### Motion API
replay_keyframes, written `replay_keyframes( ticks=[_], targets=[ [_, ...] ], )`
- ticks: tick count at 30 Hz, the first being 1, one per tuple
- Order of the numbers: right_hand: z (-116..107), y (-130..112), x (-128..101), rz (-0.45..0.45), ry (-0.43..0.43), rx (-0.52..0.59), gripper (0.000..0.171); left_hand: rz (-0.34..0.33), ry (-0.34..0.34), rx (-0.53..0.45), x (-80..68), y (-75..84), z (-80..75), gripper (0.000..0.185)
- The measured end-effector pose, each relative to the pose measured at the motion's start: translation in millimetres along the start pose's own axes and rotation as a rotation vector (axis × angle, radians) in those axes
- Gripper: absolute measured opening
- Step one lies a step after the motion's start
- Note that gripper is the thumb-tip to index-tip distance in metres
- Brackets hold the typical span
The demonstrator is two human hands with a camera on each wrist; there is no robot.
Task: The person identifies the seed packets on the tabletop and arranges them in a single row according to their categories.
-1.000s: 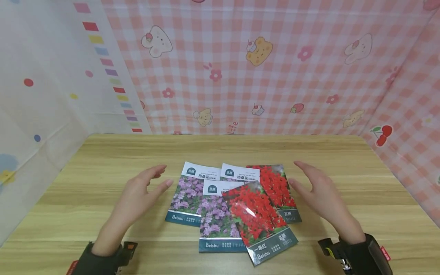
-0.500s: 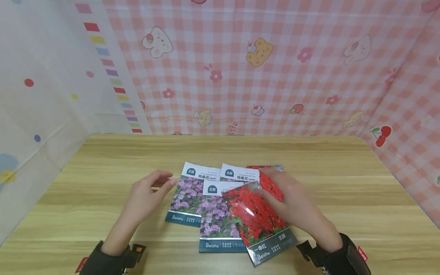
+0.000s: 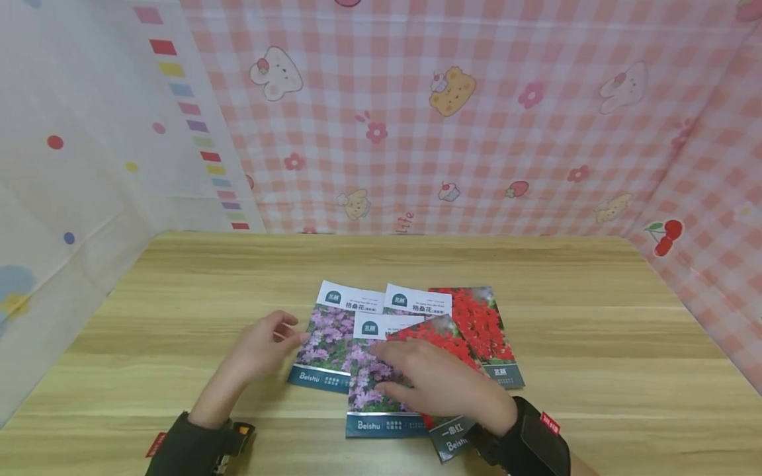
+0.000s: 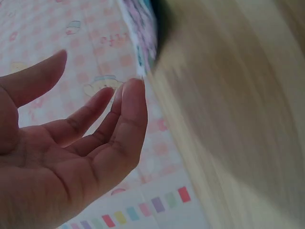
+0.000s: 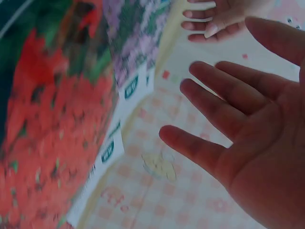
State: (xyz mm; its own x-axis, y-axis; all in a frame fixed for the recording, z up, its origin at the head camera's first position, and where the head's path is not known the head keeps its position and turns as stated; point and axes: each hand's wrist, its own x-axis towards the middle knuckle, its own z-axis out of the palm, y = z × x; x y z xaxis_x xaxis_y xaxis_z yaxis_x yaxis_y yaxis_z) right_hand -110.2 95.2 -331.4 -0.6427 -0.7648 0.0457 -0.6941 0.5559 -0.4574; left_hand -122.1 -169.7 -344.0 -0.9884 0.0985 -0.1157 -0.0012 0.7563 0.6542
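Several flower seed packets lie overlapping on the table. A purple-flower packet (image 3: 327, 334) is at the left, another purple-flower packet (image 3: 366, 380) in front, and a third purple-flower packet (image 3: 417, 299) behind. One red-flower packet (image 3: 437, 332) overlaps the front purple one; a second red-flower packet (image 3: 485, 330) lies at the back right. My right hand (image 3: 437, 380) is over the front packets, hiding much of the front red one; its fingers are spread in the right wrist view. My left hand (image 3: 258, 350), fingers loosely bent and holding nothing, is at the left packet's edge.
The wooden table (image 3: 601, 330) extends around the packets. A pink checked cloth (image 3: 405, 152) hangs behind it, and a white dotted cloth (image 3: 89, 178) stands along the left side. Both wrists carry black straps; the right strap (image 3: 530, 436) is close to the front red packet.
My right hand has moved left from beside the back red packet, across the red packets, to over the front ones. My left hand has shifted slightly right and nearer. The packets stay put.
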Motion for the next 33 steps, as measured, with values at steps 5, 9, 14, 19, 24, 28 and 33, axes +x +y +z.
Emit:
replay_keyframes(
  ticks=[5,9,14,19,24,28,33],
  targets=[
    [10,-4,6,-0.033,-0.094,-0.054,0.044,-0.034,-0.032,0.057,2.4,-4.9,-0.2,0.040],
    [14,-5,8,-0.064,-0.135,-0.097,0.045,-0.031,-0.064,0.107,3.6,-5.9,0.8,0.037],
    [18,-6,10,-0.071,-0.201,-0.121,0.048,-0.059,-0.094,0.072,3.4,-5.0,4.8,0.037],
    [21,-6,11,-0.057,-0.255,-0.130,0.049,-0.089,-0.103,0.028,2.1,-3.0,7.5,0.036],
    [21,-7,10,-0.047,-0.274,-0.121,0.049,-0.086,-0.118,0.002,0.2,-1.3,8.7,0.039],
    [21,-6,10,-0.045,-0.275,-0.114,0.049,-0.067,-0.126,0.029,0.0,-0.5,8.8,0.042],
    [21,-5,10,-0.046,-0.282,-0.097,0.048,-0.049,-0.107,0.076,1.5,-0.1,9.5,0.039]
  ],
)
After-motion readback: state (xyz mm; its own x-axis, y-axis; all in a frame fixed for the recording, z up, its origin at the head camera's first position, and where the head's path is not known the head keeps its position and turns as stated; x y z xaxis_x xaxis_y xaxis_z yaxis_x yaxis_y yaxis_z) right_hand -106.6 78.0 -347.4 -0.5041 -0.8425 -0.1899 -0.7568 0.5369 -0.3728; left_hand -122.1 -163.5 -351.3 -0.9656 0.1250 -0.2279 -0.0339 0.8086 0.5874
